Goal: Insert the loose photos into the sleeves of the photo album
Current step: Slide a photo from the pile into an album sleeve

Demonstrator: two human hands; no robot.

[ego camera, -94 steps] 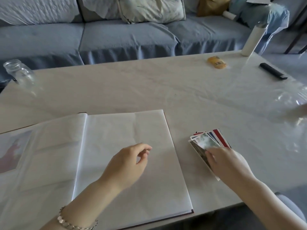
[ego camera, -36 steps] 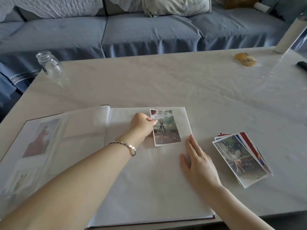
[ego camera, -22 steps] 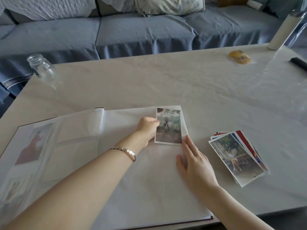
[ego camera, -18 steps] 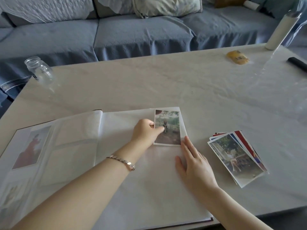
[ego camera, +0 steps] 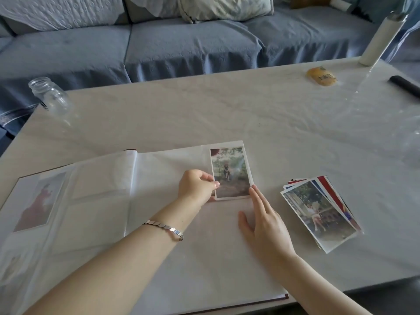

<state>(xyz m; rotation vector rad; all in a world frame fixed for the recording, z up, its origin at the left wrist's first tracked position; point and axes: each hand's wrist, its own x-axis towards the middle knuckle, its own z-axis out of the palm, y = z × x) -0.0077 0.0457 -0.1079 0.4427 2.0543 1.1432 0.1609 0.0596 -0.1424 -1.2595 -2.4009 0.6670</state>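
Observation:
The photo album (ego camera: 159, 258) lies open on the table in front of me, its pages covered in pale sleeves. A photo (ego camera: 230, 172) of a figure among trees sits at the top right corner of the right page. My left hand (ego camera: 196, 186) pinches its left edge. Flat on the same page, my right hand (ego camera: 264, 221) has straight fingers, with the fingertips touching the photo's lower right corner. A fanned stack of loose photos (ego camera: 320, 211) rests on the table to the right of the album. One filled sleeve (ego camera: 39, 201) shows on the left page.
A glass jar (ego camera: 48, 95) stands at the table's far left corner. At the far right are a yellow packet (ego camera: 321, 76), a white bottle (ego camera: 380, 39) and a black remote (ego camera: 405, 86). A blue sofa runs behind the table.
My right hand left the photo stack and now lies flat on the right page. My left hand brought one photo to the page's top right corner and shifted it slightly right.

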